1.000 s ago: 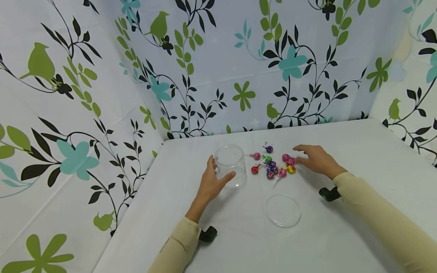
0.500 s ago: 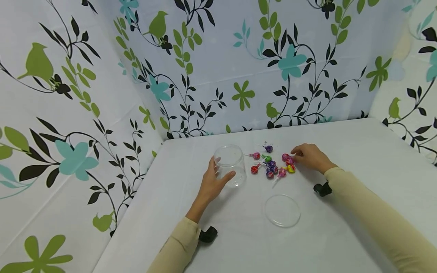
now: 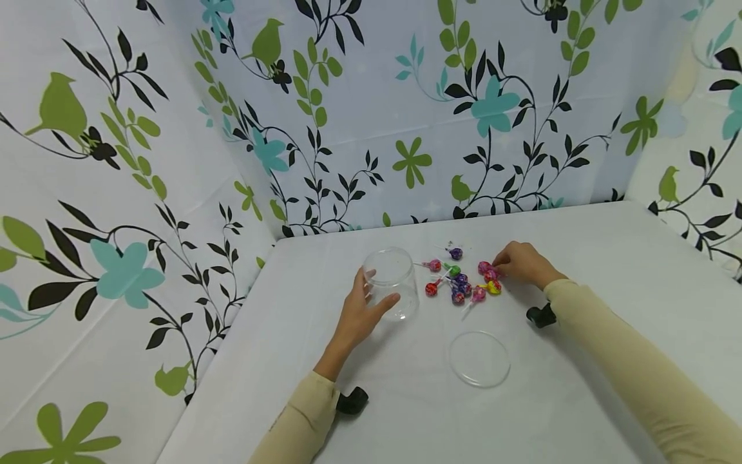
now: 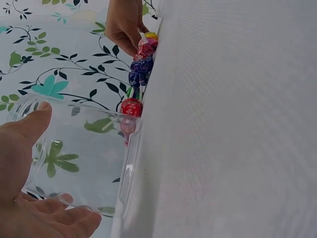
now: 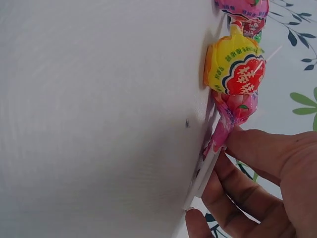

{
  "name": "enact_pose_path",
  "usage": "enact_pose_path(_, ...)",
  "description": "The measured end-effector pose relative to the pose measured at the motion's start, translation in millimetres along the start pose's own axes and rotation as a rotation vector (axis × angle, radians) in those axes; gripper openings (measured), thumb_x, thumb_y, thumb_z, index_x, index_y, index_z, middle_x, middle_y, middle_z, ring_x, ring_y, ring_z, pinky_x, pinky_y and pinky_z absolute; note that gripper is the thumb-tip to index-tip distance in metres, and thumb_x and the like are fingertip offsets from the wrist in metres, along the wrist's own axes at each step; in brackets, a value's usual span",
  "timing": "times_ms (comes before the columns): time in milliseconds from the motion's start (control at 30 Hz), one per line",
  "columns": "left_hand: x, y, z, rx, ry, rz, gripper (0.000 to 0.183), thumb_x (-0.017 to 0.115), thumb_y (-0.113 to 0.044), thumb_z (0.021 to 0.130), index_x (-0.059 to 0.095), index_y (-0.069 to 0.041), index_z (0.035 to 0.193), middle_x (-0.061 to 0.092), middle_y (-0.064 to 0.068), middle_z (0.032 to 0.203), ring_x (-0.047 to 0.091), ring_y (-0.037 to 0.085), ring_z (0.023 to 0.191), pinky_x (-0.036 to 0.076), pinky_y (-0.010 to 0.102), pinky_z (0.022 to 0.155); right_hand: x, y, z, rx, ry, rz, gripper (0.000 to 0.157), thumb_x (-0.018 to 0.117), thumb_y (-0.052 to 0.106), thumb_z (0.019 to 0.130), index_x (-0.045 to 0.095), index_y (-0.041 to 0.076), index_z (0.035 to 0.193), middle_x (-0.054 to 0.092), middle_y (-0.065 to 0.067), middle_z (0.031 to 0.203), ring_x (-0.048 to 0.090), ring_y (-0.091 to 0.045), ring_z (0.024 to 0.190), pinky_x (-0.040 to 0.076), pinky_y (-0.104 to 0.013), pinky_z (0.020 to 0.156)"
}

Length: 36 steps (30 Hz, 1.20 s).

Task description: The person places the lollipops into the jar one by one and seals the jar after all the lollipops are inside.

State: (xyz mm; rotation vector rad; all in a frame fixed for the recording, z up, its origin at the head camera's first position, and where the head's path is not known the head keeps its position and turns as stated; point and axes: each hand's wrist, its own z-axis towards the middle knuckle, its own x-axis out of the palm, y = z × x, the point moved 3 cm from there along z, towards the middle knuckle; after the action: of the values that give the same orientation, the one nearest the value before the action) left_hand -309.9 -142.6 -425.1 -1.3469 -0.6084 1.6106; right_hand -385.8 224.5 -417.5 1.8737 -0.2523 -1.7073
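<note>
Long beige sleeves (image 3: 614, 361) end just short of the bare hands (image 3: 356, 314); a small black block (image 3: 353, 401) juts beside each cuff (image 3: 322, 386).

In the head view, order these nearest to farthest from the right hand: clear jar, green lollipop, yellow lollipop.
1. Yellow lollipop: just left of the right hand.
2. Green lollipop: farther left, among other lollipops.
3. Clear jar: leftmost of the three, held by the left hand.
</note>
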Motion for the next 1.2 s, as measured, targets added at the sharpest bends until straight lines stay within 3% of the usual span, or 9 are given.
enact_pose_path(267,1.6,-1.9,-3.3,-0.007,0.017,0.007,0.106,0.08,-0.049,0.091,0.016,-0.009,0.166,0.04,0.014,0.161,0.041,0.034,0.146,0.039,0.044,0.116,1.9,-0.8,-4.8,-0.026,-0.044,0.03,0.018,0.066,0.002,0.1,0.075,-0.01,0.111,0.072,-0.025,0.109,0.062,-0.043,0.106,0.052,-0.058,0.098)
enact_pose_path(533,1.8,-4.1,-3.8,0.049,0.042,-0.006,0.097,0.08,-0.045,0.092,0.023,-0.012,0.164,0.042,0.017,0.159,0.044,0.039,0.143,0.04,0.048,0.115,-10.6,8.2,-12.2,-0.045,-0.119,0.04,0.019,0.069,0.006,0.1,0.075,-0.009,0.11,0.072,-0.023,0.106,0.064,-0.036,0.094,0.059,-0.05,0.084)
enact_pose_path(733,1.3,-6.2,-5.2,0.048,0.052,-0.016,0.097,0.08,-0.044,0.092,0.024,-0.013,0.165,0.042,0.016,0.159,0.044,0.039,0.143,0.04,0.046,0.115,-22.6,27.0,-16.7,-0.088,-0.146,0.048,0.02,0.069,0.007,0.101,0.075,-0.009,0.112,0.074,-0.018,0.1,0.065,-0.031,0.088,0.06,-0.047,0.079)
enact_pose_path(1000,3.4,-8.2,-8.1,0.052,0.077,-0.029,0.098,0.08,-0.045,0.092,0.023,-0.012,0.165,0.041,0.02,0.159,0.043,0.042,0.143,0.04,0.049,0.115,-30.8,57.8,-24.5,-0.137,-0.167,0.053,0.02,0.069,0.008,0.101,0.076,-0.005,0.114,0.075,-0.012,0.099,0.064,-0.029,0.089,0.056,-0.042,0.077)
enact_pose_path(1200,4.3,-8.4,-10.3,0.047,0.089,-0.023,0.101,0.079,-0.048,0.092,0.022,-0.008,0.165,0.041,0.015,0.16,0.043,0.04,0.144,0.04,0.048,0.115,-32.3,80.9,-26.6,-0.182,-0.19,0.055,0.019,0.07,0.009,0.101,0.077,-0.003,0.113,0.074,-0.013,0.102,0.063,-0.03,0.094,0.055,-0.043,0.079)
